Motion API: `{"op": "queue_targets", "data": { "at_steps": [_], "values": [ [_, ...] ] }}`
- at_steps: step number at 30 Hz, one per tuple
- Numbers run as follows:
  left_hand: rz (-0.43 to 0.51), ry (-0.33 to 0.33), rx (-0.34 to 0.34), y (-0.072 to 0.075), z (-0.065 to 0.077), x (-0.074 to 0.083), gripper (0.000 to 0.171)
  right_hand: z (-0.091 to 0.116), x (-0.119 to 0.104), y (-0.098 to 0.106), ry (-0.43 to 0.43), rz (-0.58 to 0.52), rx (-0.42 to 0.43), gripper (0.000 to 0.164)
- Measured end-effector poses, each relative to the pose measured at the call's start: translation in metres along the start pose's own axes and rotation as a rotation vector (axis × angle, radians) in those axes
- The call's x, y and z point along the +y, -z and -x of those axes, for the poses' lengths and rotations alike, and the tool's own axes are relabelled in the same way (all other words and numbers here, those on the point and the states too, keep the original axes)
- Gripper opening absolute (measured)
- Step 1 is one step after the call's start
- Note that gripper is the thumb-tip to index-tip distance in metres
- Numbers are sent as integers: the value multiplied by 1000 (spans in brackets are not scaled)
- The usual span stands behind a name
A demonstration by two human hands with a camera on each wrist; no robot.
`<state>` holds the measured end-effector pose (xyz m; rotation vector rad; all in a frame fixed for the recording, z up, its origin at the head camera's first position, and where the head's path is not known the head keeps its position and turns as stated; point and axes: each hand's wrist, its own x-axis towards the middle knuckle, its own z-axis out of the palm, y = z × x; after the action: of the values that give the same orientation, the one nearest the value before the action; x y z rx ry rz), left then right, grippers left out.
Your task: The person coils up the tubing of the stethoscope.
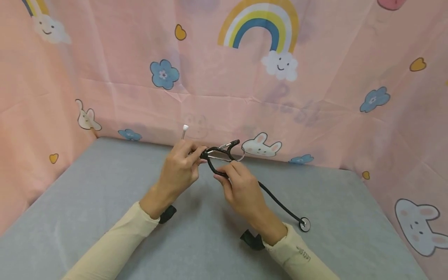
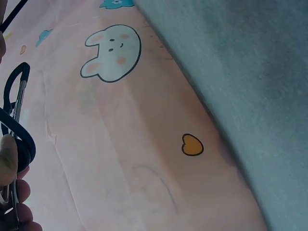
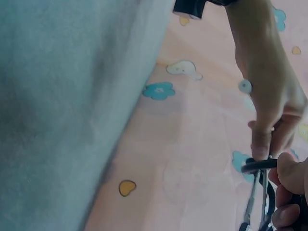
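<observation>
i see the stethoscope [image 1: 229, 151] held up in both hands over the counter [image 1: 196, 241], its black loop [image 1: 210, 164] and metal tubes [image 1: 218, 158] close together. the left hand [image 1: 180, 165] pinches it where the metal tubes meet the black loop, and one white ear tip [image 1: 185, 127] pokes up beyond the knuckles. the right hand [image 1: 243, 188] pinches the black loop, near the left. past the right hand, a black tube [image 1: 280, 203] slants down to the round chest piece [image 1: 305, 224]; i can't tell whether that touches the counter. both sleeves [image 1: 115, 241] are pale. behind everything hangs a pink curtain [image 1: 210, 105] printed with rainbows, bunnies, blue flowers and hearts.
</observation>
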<state>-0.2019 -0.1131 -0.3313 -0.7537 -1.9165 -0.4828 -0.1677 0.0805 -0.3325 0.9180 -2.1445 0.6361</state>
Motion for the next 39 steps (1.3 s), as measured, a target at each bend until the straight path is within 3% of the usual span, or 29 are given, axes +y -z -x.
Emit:
{"op": "queue_targets", "data": {
  "at_steps": [9,15,19,24,28,33,36,39],
  "values": [
    [-78,-69,-170,-1,0,8,23,-5,8,9,-19,-9,0,11],
    [-86,-204,-238,-2,0,9,23,-7,12,11,-63,-55,-1,8],
    [-25,-276,-256,-2,0,8,27,-8,15,13,-101,-94,-7,6],
    [42,-293,-238,-2,0,7,38,-8,15,16,-135,-150,-34,6],
    [58,-315,-226,-2,0,8,32,-9,18,21,-146,-172,-66,7],
    [157,-363,-236,-1,0,8,32,-11,33,33,-53,-232,-170,10],
    [253,-392,-250,-3,1,9,31,-11,48,41,12,-333,-263,13],
    [317,-405,-249,-4,1,11,32,-11,60,44,25,-428,-330,15]
  ]
}}
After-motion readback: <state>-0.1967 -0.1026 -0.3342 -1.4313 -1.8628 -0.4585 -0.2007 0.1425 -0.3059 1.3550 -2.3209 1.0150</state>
